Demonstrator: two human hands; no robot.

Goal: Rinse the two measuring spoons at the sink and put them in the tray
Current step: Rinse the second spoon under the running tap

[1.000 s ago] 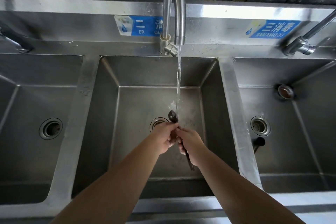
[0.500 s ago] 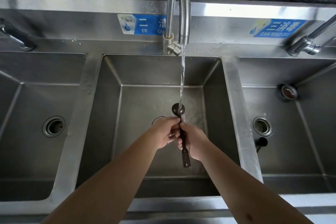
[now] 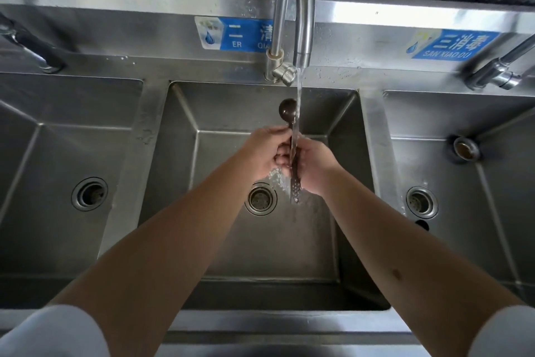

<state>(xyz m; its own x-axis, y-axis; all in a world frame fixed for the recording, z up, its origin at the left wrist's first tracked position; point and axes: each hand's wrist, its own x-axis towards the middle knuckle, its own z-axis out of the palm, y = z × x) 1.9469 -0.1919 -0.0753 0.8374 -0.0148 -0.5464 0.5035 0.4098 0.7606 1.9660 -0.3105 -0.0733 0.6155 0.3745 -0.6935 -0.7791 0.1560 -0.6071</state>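
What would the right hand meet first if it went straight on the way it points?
Likely the left hand, which already faces it across the dark brown measuring spoon that the right hand holds; depth is unclear.

**Spoon raised beside the stream**

The spoon [image 3: 290,142] has risen toward twelve o'clock; its bowl, under the water [image 3: 298,113] a moment ago, now sits just left of it. Both hands [image 3: 267,151] [image 3: 314,165] moved up, water striking the handle between them.

Dim, even light; glare on the backsplash [image 3: 376,13]; wide-angle bending at edges
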